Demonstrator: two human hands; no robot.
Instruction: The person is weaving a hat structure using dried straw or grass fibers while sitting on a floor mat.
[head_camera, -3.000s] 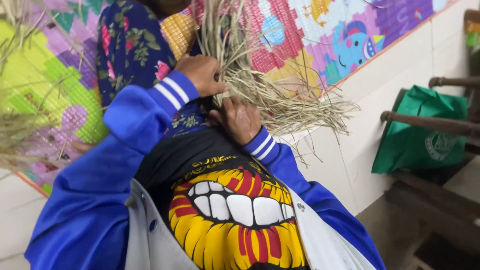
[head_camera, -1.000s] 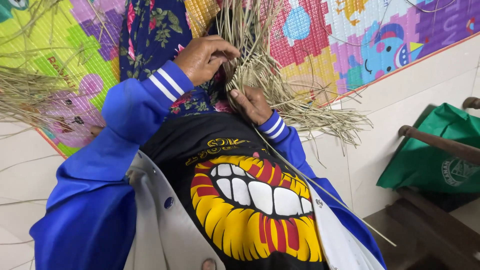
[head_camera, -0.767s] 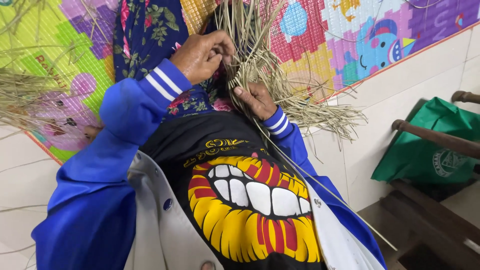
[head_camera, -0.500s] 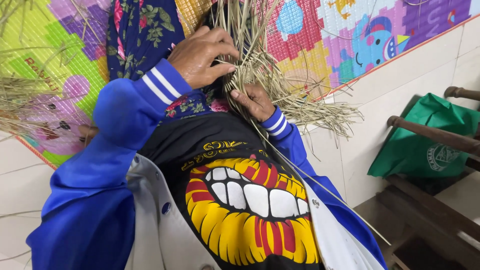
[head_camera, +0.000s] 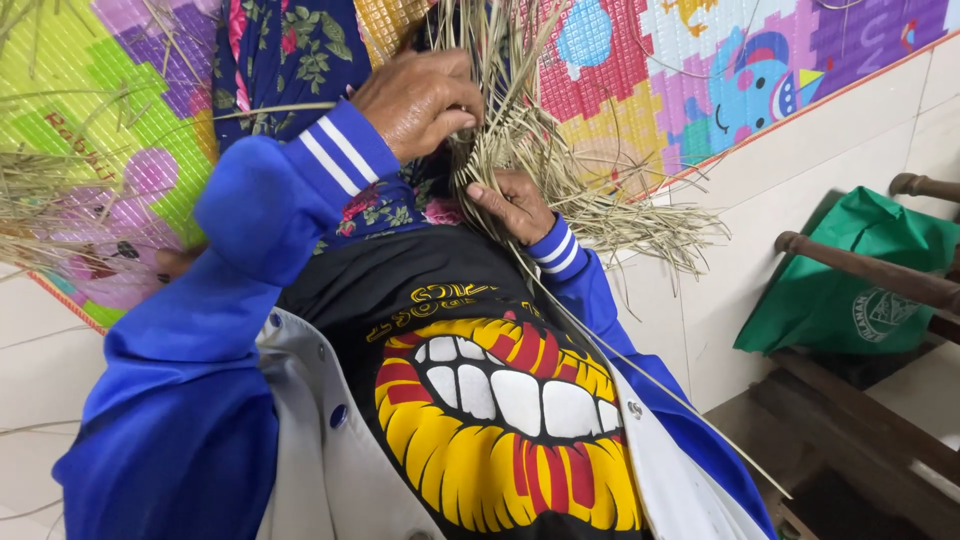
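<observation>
Dried straw strands (head_camera: 520, 130) were bunched between the person's two hands, rising past them and fanning out in a loose spray beyond the right hand. Above the bundle, the left hand (head_camera: 415, 100) had its fingers curled down and pinched into the strands. Just below it, the right hand (head_camera: 515, 205) was closed around the lower part of the same bunch, thumb laid across the stems. Both hands were close together, nearly touching. Blue sleeves with white stripes covered both wrists. One long stray strand ran down from the right hand across a black shirt (head_camera: 500, 400) (printed with a red and yellow mouth). Behind the hands lay a colourful foam play mat (head_camera: 700, 70). Well off past the right hand sat a green bag (head_camera: 850, 290) on a wooden chair (head_camera: 860, 270).
</observation>
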